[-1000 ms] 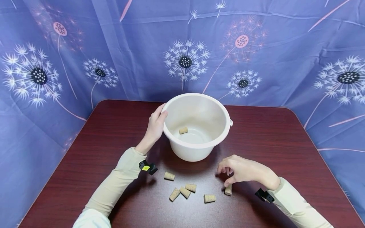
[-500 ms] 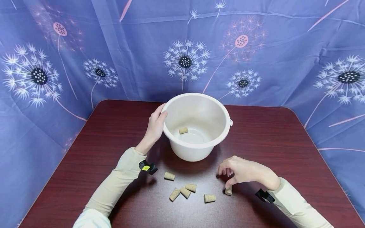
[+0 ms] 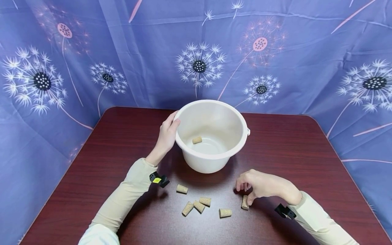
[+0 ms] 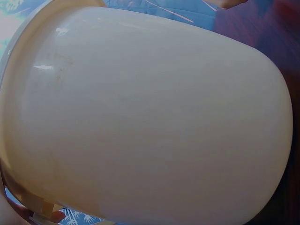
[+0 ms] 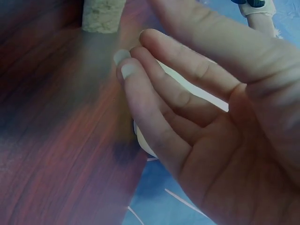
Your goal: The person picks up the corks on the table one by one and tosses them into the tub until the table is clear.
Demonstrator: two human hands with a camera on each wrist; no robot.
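Observation:
My left hand (image 3: pixel 166 134) grips the left rim of a white plastic bucket (image 3: pixel 206 165), fingers outside and thumb over the edge. The bucket's outer wall (image 4: pixel 154 112) fills the left wrist view. One cork (image 3: pixel 197 140) lies inside on the bottom. My right hand (image 3: pixel 264 185) hovers low over the table, palm down, its thumb just right of a cork (image 3: pixel 245 202) on the tabletop. In the right wrist view, its fingers are loosely bent with nothing in them, and that cork (image 5: pixel 102 16) stands at the top, beyond the fingertips.
Several more corks lie on the dark red wooden table (image 3: pixel 128 136) in front of the bucket: a lone cork (image 3: pixel 182 189), a close group with a cork (image 3: pixel 199 207) in its middle, and another cork (image 3: pixel 225 213). A blue dandelion-print cloth (image 3: pixel 147 51) hangs behind and at both sides.
My right hand has drawn slightly to the right and its thumb has moved off the front of the nearby cork, showing more of it. The left hand and bucket stay put.

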